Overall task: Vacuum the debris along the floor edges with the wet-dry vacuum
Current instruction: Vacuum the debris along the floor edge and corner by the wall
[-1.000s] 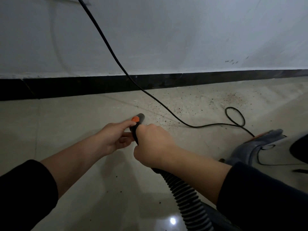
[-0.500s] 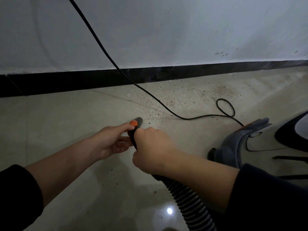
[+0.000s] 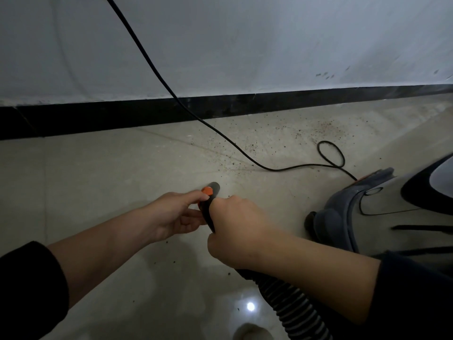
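Near the baseboard | right-hand grip wrapped round nozzle | left-hand grip pinching its orange slider | ribbed hose likely light, floppy; steer by rigid nozzle.

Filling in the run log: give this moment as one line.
right hand: grips black vacuum nozzle | left hand: pinches nozzle at orange button | dark debris specks: on beige floor near black power cord
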Motion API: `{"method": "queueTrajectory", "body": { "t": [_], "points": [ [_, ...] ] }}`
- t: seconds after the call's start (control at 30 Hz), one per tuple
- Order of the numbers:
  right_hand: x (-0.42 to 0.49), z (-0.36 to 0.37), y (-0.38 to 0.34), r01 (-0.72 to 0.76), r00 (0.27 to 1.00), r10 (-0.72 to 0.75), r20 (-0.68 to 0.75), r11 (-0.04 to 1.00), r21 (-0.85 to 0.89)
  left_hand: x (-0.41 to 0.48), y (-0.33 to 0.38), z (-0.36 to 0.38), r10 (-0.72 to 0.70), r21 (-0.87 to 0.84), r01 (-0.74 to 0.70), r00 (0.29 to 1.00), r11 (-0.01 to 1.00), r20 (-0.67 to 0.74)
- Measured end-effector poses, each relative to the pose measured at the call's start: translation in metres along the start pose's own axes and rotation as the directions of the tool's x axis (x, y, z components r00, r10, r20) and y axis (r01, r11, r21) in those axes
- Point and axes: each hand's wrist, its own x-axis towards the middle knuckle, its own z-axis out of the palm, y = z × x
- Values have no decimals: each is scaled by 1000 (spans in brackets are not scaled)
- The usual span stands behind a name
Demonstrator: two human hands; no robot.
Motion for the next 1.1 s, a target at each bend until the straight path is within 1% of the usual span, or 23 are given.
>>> {"method": "queueTrajectory", "body": {
  "t": [0.2, 0.5, 0.63, 0.8, 1.1],
  "points": [
    [-5, 1, 4, -36, 999, 36, 17, 999, 0, 2, -5, 9, -9, 10, 9, 999, 1000, 31],
    [0, -1, 11, -71, 997, 71, 17, 997, 14, 11, -1, 16, 13, 21, -14, 1000, 1000, 18],
    [6, -1, 12, -69, 998, 69, -7, 997, 45, 14, 2, 14, 38, 4, -38, 999, 999, -15],
    [20, -2, 12, -82, 995, 88, -47, 990, 116, 22, 10, 8, 79, -4, -79, 992, 997, -101],
    [38, 7, 23, -155, 973, 195, -124, 949, 274, 20, 20, 10, 139, -27, -146, 973, 989, -184]
  ]
}}
